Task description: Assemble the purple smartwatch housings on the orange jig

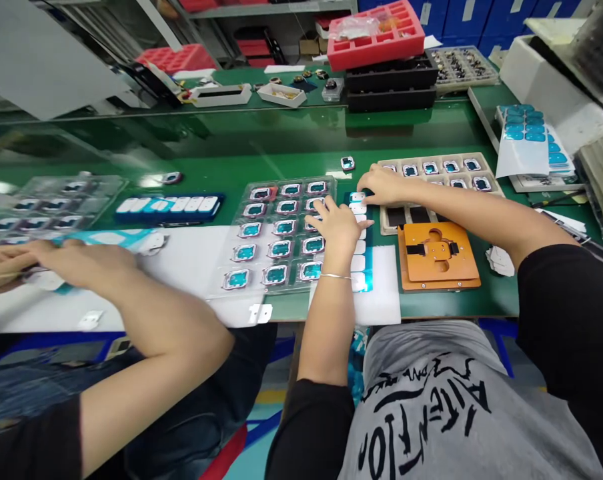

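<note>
My left hand (337, 230) is over the right column of a clear plastic tray (261, 291), fingers spread apart. Small square watch-case-like parts (279, 249) with teal film sit in the tray's rows; my fingers hide some of them. My right hand (384, 185) is beyond it, fingers bent down and drawn together at the top end of a blue sheet of white stickers (365, 270). Whatever its fingertips pinch is hidden. Right beside that hand lies a beige tray (489, 167) with similar parts. An orange fixture block (439, 257) lies nearer me.
A co-worker's hands (76, 260) work at the left over white foam sheeting (191, 267). A dark blue tray (169, 208) lies beyond. One loose part (347, 163) rests on the green table (281, 157). Black boxes (391, 87) carry a red foam tray (376, 37) at the back.
</note>
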`<state>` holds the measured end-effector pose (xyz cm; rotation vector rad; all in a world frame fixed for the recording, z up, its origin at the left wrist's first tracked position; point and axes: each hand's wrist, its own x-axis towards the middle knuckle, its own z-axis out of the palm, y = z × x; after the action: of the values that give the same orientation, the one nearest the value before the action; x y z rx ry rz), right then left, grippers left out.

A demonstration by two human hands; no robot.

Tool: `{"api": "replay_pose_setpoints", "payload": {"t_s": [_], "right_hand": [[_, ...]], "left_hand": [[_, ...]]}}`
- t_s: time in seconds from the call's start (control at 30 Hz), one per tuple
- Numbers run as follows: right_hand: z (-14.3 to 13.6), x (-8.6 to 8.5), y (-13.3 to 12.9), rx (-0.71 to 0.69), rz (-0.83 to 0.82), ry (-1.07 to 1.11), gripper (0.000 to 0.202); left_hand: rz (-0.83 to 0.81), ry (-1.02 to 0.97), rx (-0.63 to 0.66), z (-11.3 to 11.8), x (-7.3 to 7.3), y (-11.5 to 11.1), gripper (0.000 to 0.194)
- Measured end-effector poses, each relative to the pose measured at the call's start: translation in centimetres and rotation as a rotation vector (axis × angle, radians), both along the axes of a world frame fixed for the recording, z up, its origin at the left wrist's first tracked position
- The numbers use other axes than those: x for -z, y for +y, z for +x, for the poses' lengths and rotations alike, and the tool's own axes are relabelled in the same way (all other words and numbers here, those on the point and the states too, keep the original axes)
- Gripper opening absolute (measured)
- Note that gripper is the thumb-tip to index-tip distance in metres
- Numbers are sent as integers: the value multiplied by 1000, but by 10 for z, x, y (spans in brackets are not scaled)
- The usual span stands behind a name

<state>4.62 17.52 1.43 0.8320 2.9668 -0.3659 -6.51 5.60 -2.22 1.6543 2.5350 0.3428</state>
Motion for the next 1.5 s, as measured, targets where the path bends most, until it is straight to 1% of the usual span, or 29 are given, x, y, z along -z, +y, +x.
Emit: {"api": "replay_pose_setpoints", "payload": {"t_s": [0.1,0.2,0.3,0.37,0.43,0.5,0.57,0.67,0.77,0.87,0.93,1.0,1.1,1.2,1.37,1.5], "right_hand": [[1,-2,-9,51,25,-14,37],[1,-6,-11,83,2,-21,38],[3,-9,-10,122,-15,8,47],[5,-10,-10,142,-27,36,54],[10,-10,-13,151,-32,94,58],[17,-12,-18,140,7,221,54],[26,-15,-28,116,94,365,47],[39,-21,-44,83,205,471,44],[50,-26,-53,41,180,511,47],[58,-29,-54,21,83,559,52],[61,-29,-54,35,41,584,55],[65,-29,-55,26,44,582,57],[68,-30,-57,-2,80,547,49],[70,-31,-60,14,56,514,36],[73,-32,-61,92,-22,522,33],[74,-31,-62,100,-32,522,32]], "left_hand": [[6,2,-14,2,0,2,54],[74,-18,2,4,0,1,53],[144,-32,50,5,-2,-2,49],[175,-42,51,6,-5,-3,47],[209,-109,31,4,-7,-3,50],[284,-252,30,-2,-8,0,57],[419,-441,97,-9,-7,4,63],[650,-691,304,-18,-3,9,65],[747,-820,478,-16,-2,10,64],[777,-869,564,-9,-5,8,65],[779,-883,566,-6,-9,6,64],[753,-898,557,-4,-12,4,61],[719,-874,549,-5,-15,3,53],[706,-810,525,-6,-16,2,45],[651,-820,566,-6,-16,2,34],[625,-820,593,-3,-14,1,34]]}}
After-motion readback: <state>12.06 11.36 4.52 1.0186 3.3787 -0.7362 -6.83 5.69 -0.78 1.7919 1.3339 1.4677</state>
